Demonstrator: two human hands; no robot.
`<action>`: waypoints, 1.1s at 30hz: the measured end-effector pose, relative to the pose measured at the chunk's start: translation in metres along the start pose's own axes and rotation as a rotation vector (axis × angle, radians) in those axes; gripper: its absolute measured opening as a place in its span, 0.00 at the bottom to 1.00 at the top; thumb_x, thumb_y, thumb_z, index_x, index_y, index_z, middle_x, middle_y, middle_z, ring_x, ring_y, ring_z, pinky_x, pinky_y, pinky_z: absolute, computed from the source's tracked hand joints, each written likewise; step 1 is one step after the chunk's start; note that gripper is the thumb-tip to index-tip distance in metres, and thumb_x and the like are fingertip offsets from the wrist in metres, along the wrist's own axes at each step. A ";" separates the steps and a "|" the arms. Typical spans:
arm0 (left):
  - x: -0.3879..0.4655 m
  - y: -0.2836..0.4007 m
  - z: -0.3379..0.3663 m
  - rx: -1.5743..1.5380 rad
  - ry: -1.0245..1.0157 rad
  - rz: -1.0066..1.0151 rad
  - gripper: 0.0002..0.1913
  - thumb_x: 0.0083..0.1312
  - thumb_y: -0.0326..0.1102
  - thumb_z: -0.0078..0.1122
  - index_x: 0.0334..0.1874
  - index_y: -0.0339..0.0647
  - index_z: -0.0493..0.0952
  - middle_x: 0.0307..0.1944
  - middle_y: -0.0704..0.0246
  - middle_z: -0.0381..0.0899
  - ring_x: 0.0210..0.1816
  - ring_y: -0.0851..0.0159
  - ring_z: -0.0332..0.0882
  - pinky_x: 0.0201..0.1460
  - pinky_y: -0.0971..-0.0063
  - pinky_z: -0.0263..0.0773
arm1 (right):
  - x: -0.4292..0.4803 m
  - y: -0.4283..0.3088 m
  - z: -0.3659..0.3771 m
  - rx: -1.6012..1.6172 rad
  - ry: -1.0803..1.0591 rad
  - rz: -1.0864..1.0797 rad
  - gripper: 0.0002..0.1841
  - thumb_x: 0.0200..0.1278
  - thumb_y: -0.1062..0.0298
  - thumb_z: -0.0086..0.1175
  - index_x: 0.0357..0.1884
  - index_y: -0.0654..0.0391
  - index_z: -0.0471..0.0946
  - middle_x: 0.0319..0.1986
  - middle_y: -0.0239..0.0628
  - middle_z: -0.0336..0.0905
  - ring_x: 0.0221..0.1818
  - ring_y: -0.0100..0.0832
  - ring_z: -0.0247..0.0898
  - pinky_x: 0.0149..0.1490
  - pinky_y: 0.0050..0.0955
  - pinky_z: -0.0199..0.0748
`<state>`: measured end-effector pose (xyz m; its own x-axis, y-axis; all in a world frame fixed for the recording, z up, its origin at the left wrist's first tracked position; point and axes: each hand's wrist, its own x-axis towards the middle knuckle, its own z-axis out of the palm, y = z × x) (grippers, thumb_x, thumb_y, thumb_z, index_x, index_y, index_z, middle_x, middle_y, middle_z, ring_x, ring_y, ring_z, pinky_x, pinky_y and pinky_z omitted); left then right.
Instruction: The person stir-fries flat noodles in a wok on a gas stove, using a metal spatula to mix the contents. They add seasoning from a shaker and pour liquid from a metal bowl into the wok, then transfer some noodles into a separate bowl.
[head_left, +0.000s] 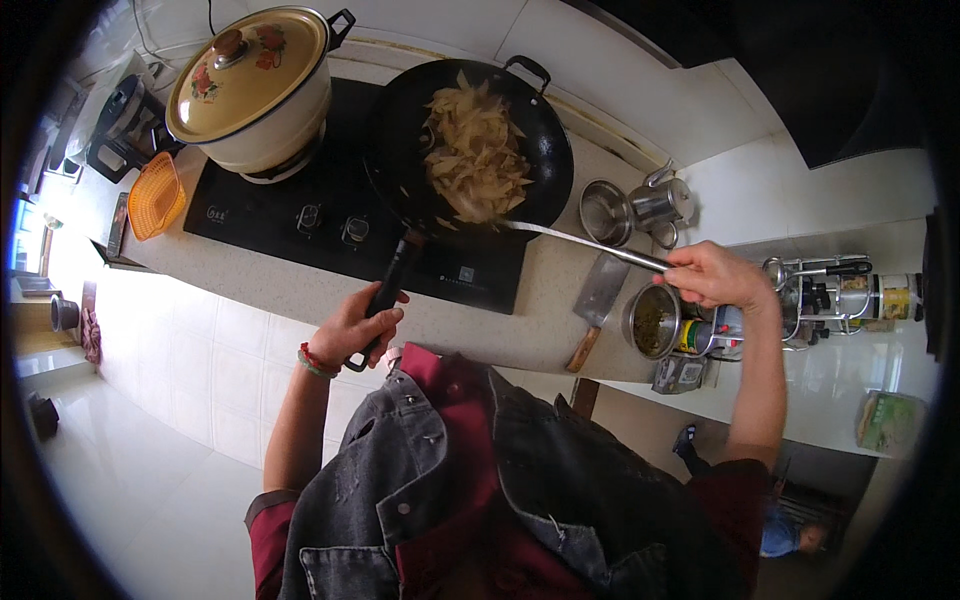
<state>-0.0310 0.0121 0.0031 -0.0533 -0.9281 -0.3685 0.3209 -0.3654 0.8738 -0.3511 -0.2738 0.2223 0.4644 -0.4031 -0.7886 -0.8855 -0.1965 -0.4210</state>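
Observation:
My left hand (356, 328) grips the black handle (394, 274) of a dark wok (546, 176), which sits on the right part of a black glass cooktop (262, 214). Thin pale slices of food (476, 154) lie heaped in the wok. In my right hand (709, 276) is the handle of a long metal spatula (577, 244). Its working end dips among the slices near the wok's front rim and is hidden there.
Left of the wok stands a lidded enamel pot (247, 97), with an orange plastic basket (157, 196) beyond it. On the right are a cleaver (600, 289), a metal bowl of dark food (654, 322), an empty-looking steel bowl (604, 210), a metal pot with a spout (660, 202) and a condiment rack (825, 296). A person (784, 532) is at lower right.

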 end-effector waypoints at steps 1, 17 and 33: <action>0.000 0.000 0.000 -0.022 -0.003 -0.002 0.18 0.71 0.35 0.52 0.55 0.28 0.65 0.15 0.74 0.69 0.11 0.75 0.68 0.13 0.82 0.66 | -0.001 -0.009 -0.007 -0.261 0.031 -0.006 0.15 0.68 0.60 0.50 0.44 0.63 0.76 0.16 0.28 0.69 0.15 0.19 0.61 0.20 0.24 0.59; 0.000 -0.001 0.001 -0.071 -0.024 -0.016 0.15 0.73 0.34 0.51 0.56 0.33 0.66 0.17 0.73 0.68 0.12 0.74 0.67 0.13 0.80 0.65 | 0.096 0.001 0.099 -0.757 0.878 -0.414 0.25 0.61 0.70 0.58 0.62 0.53 0.71 0.29 0.45 0.77 0.30 0.48 0.76 0.36 0.44 0.74; 0.002 -0.010 0.005 -0.038 0.002 0.035 0.23 0.74 0.45 0.52 0.58 0.30 0.66 0.17 0.72 0.70 0.11 0.76 0.69 0.12 0.84 0.66 | 0.020 -0.008 0.105 -0.435 0.610 -0.212 0.25 0.65 0.70 0.51 0.66 0.42 0.71 0.29 0.49 0.77 0.30 0.51 0.75 0.39 0.43 0.73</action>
<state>-0.0390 0.0137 -0.0052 -0.0393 -0.9400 -0.3388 0.3578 -0.3298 0.8736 -0.3336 -0.1866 0.1632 0.6455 -0.7137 -0.2718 -0.7637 -0.6061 -0.2222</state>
